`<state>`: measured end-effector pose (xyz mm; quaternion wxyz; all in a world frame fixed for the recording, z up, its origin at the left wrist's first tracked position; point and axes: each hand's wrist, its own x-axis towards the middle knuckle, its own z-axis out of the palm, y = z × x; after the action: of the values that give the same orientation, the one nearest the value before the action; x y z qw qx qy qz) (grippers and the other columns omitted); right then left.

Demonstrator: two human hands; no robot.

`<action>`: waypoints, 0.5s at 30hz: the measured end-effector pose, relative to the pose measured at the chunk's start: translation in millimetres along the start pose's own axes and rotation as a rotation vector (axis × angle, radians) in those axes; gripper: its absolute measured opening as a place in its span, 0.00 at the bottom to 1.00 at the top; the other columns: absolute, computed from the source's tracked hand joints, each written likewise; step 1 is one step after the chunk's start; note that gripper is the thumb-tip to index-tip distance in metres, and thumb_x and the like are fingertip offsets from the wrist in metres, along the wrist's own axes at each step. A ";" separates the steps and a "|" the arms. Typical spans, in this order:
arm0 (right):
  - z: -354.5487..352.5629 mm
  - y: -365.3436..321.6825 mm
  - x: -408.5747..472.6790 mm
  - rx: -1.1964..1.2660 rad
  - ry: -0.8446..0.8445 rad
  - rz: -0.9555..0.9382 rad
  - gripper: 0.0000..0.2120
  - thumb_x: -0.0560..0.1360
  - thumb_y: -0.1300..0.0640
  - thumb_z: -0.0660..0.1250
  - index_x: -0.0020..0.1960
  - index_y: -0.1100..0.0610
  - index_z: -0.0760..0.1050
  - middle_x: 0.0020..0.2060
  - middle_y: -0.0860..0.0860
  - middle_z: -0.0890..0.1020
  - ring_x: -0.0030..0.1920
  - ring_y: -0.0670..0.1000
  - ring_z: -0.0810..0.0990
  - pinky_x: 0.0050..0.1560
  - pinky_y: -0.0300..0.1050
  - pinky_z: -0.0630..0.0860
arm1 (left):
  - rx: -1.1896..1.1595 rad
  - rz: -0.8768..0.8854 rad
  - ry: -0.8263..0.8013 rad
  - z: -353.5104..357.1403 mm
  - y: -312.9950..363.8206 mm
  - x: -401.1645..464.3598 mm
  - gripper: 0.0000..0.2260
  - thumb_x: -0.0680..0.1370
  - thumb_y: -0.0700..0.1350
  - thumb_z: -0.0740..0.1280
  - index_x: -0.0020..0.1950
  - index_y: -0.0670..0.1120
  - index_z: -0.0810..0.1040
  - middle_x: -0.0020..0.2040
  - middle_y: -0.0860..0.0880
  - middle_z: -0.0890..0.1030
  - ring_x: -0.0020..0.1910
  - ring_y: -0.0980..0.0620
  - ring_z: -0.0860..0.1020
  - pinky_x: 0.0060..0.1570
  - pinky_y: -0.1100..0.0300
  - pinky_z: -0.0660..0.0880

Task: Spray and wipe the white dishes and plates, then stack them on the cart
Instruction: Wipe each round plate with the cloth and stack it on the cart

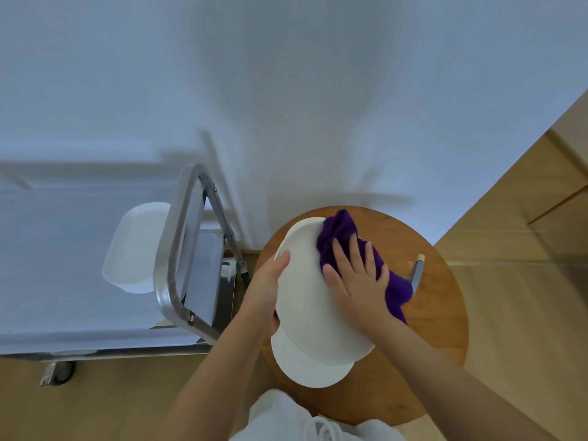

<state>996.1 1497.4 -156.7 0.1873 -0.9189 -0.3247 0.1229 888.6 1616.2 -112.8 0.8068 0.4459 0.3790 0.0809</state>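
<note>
A large white dish (305,291) is held tilted above the round wooden table (439,329). My left hand (265,288) grips its left rim, thumb on top and fingers underneath. My right hand (359,281) lies flat with spread fingers on a purple cloth (340,237), pressing it against the dish's upper right surface. Another white plate (313,366) lies on the table beneath the held dish, partly hidden by it. A white rectangular dish (136,249) sits on the cart's (63,281) top shelf at left.
The cart's metal handle bar (173,249) stands between the cart shelf and the table. A spray bottle's nozzle (417,270) shows behind the cloth on the table. A white wall is behind, wooden floor (525,313) all around, and a cart wheel (62,372) at lower left.
</note>
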 end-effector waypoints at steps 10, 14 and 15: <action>-0.8 -74.6 -33.2 0.437 -0.285 -0.300 0.25 0.73 0.35 0.39 0.69 0.32 0.37 0.75 0.37 0.43 0.73 0.40 0.36 0.74 0.55 0.41 | -0.003 0.203 0.132 -3.5 24.6 9.4 0.13 0.80 0.51 0.61 0.59 0.47 0.79 0.52 0.46 0.84 0.52 0.46 0.82 0.54 0.50 0.77; -1.5 -44.9 -53.0 0.232 -0.223 -0.512 0.34 0.72 0.38 0.64 0.71 0.31 0.48 0.73 0.34 0.46 0.74 0.39 0.44 0.71 0.47 0.54 | -0.056 0.122 0.154 -16.2 38.6 12.9 0.16 0.77 0.57 0.64 0.59 0.50 0.77 0.56 0.43 0.81 0.56 0.41 0.79 0.58 0.43 0.75; -1.3 -35.1 -54.4 0.127 -0.115 -0.580 0.36 0.70 0.45 0.70 0.72 0.37 0.57 0.74 0.38 0.55 0.74 0.44 0.54 0.68 0.48 0.63 | -0.071 0.064 0.098 -18.7 41.5 13.7 0.19 0.76 0.57 0.63 0.63 0.48 0.75 0.59 0.42 0.79 0.58 0.39 0.78 0.59 0.42 0.74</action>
<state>935.9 1487.3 -135.0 0.2532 -0.7658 -0.5753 0.1360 894.0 1659.4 -93.7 0.7994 0.4246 0.4007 0.1418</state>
